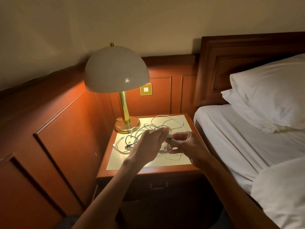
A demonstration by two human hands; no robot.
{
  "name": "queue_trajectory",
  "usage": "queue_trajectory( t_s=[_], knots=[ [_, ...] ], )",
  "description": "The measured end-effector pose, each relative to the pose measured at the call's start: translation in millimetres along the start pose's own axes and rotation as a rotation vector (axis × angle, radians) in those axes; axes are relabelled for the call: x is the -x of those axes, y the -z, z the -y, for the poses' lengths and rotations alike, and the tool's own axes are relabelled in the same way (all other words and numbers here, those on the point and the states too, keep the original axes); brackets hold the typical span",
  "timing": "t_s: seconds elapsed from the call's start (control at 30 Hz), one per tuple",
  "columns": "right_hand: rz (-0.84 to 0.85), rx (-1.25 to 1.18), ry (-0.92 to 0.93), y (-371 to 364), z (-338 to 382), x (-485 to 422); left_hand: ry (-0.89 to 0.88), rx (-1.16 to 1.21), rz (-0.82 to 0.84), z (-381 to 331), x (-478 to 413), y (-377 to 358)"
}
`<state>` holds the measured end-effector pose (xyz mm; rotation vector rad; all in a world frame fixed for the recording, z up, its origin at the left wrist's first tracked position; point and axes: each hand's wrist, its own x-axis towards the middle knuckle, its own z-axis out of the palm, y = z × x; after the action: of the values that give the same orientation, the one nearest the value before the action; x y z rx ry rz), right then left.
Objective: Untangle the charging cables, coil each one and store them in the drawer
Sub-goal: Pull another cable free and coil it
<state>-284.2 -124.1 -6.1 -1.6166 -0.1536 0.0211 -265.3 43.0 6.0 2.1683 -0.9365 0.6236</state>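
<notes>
A tangle of white, pale green and black charging cables [137, 138] lies on the nightstand top [148, 162]. My left hand [148, 144] and my right hand [186, 142] meet over the middle of the tangle. Both pinch a small white coil [166, 148] between them, the left at its upper edge, the right round its right side. A loose white loop [168, 120] trails toward the back right corner. The black cable [130, 141] lies to the left, with white plug ends beside it. The drawer front [156, 185] below is dark and closed.
A brass lamp with a white dome shade [116, 70] stands at the back left of the nightstand, lit. A wall switch [146, 89] sits behind it. The bed [247, 138] with white pillows lies close on the right. Wood panelling closes in the left side.
</notes>
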Motion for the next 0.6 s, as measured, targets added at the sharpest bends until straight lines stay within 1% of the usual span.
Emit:
queue_trajectory(
  t_s=[0.2, 0.33, 0.43, 0.47, 0.5, 0.57, 0.6],
  knots=[
    [0.027, 0.071, 0.123, 3, -6, 2, 0.12, 0.105, 0.06, -2, 4, 4],
    [0.037, 0.098, 0.182, 5, -9, 1, 0.166, 0.149, 0.128, -2, 1, 8],
    [-0.021, 0.153, 0.222, 0, -12, -2, 0.256, 0.229, 0.208, 7, 0, 10],
    [-0.08, 0.205, 0.274, -2, -13, -2, 0.311, 0.292, 0.225, 8, 0, 9],
    [-0.155, 0.274, 0.371, -3, -15, -3, 0.376, 0.387, 0.231, 9, 0, 8],
    [-0.246, 0.432, 0.662, -2, -19, -3, 0.484, 0.548, 0.233, 9, -1, 6],
    [-0.236, 0.55, 0.804, 0, -22, -4, 0.518, 0.584, 0.238, 10, -1, 5]
  ],
)
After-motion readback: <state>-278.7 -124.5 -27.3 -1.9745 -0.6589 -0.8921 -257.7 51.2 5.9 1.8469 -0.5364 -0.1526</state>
